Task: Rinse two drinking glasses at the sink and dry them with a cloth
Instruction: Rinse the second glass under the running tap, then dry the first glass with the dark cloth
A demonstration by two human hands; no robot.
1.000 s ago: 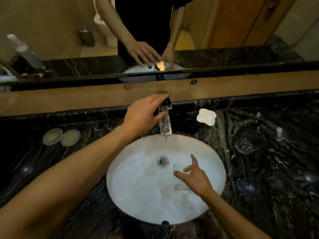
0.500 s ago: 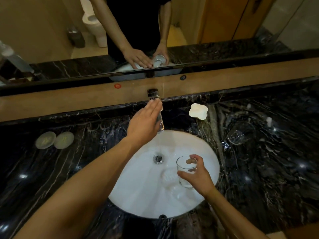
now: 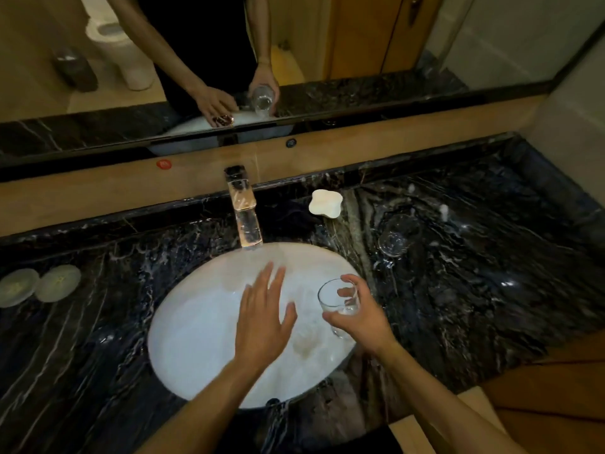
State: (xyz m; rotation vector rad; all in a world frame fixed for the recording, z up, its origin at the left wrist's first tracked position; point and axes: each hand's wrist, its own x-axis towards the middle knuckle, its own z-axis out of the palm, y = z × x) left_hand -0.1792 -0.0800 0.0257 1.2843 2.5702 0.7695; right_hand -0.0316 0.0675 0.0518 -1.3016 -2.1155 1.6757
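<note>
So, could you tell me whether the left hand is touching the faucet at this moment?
Apart. The head view shows the left hand open over the white basin, with bare basin visible between its fingertips and the faucet.

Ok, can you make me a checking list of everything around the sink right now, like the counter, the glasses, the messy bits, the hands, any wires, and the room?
Surface: dark marble counter with a white oval sink set in it.
Job's things: one glass held over the sink's right side; second glass on the counter to the right; faucet behind the sink; no cloth seen.
Clutter: white soap dish right of the faucet; two round pale discs at far left.
Hands: left hand flat, fingers straight, above the sink; right hand grips the glass.
Cables: nothing seen.
Surroundings: mirror behind the counter, showing a toilet and wooden door.
</note>
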